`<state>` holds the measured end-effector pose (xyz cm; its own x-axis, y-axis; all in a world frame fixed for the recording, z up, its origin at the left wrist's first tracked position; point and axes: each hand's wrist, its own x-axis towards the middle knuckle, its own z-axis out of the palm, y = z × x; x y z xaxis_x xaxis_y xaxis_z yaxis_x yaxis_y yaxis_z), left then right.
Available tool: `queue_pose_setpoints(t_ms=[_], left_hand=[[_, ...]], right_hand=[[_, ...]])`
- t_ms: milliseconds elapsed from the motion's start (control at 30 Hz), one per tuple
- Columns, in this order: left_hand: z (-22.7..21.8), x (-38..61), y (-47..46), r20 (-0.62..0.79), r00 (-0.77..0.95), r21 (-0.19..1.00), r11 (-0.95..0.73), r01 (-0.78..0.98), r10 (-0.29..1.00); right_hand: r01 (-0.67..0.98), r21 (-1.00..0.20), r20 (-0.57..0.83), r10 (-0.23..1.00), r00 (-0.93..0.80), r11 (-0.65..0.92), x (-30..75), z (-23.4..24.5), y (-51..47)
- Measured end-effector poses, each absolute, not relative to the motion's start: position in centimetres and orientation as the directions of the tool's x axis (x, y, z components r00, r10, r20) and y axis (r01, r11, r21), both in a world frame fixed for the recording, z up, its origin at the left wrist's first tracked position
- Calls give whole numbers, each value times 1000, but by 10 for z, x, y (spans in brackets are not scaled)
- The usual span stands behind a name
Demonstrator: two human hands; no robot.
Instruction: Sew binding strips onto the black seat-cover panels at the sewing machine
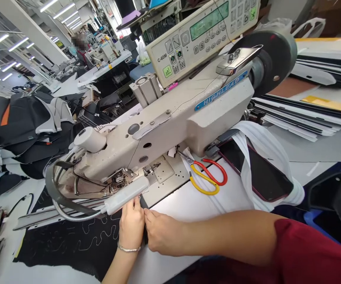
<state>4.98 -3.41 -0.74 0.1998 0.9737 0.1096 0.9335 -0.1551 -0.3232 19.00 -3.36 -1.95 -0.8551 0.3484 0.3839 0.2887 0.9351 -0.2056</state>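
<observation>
My left hand [131,225], with a thin bracelet at the wrist, lies on a black fabric piece [78,240] just in front of the sewing machine's needle area [120,179]. My right hand [162,232] sits beside it, fingertips touching the left hand and pressed on the fabric's edge. Both hands have fingers closed together on the cloth. The cream Highlead sewing machine [170,126] stretches across the table above them, and its small white lamp on a flexible neck [126,199] hangs right over my fingers.
Scissors with red and yellow handles [207,177] lie on the table right of the needle plate. A dark phone wrapped in white cloth [262,173] lies further right. The control panel [200,35] stands behind. Dark garment piles [22,126] sit at left; stacked strips [306,114] at right. A person works far back.
</observation>
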Motion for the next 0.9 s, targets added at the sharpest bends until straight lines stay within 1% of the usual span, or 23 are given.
queue_pose_setpoints(t_ms=[100, 200, 267, 333, 400, 433, 500, 600, 733, 800, 900], left_hand=[[-9, 54, -38, 139, 245, -364, -181, 914, 959], [-8, 53, -36, 143, 255, -335, -195, 922, 956], [-5, 48, -31, 126, 226, -252, -189, 949, 966], [-1, 39, -23, 91, 163, -112, -152, 982, 983], [3, 31, -14, 41, 80, 41, -82, 996, 996], [4, 29, -11, 16, 39, 99, -41, 994, 999], [6, 29, -7, -22, -27, 158, 30, 987, 999], [4, 39, -10, -12, -55, 156, 57, 986, 998], [-4, 53, -21, 117, -12, 95, 1, 995, 993], [-7, 54, -26, 145, 1, 74, -12, 997, 989], [-11, 52, -28, 136, 6, 70, -16, 997, 991]], right_hand=[[275, -162, 384, 317, -867, 948, 188, -21, -34], [264, -128, 397, 293, -870, 956, 187, -23, -34], [264, -107, 382, 285, -879, 959, 187, -23, -34], [263, -94, 335, 280, -900, 960, 187, -20, -33], [251, -82, 278, 264, -924, 964, 188, -15, -32], [243, -75, 254, 254, -933, 967, 188, -12, -31], [233, -69, 234, 243, -941, 970, 188, -10, -30], [233, -86, 280, 248, -927, 969, 186, -14, -30], [236, -122, 358, 265, -895, 964, 183, -25, -33], [242, -130, 348, 273, -897, 962, 183, -27, -34], [233, -127, 315, 262, -912, 964, 182, -26, -32]])
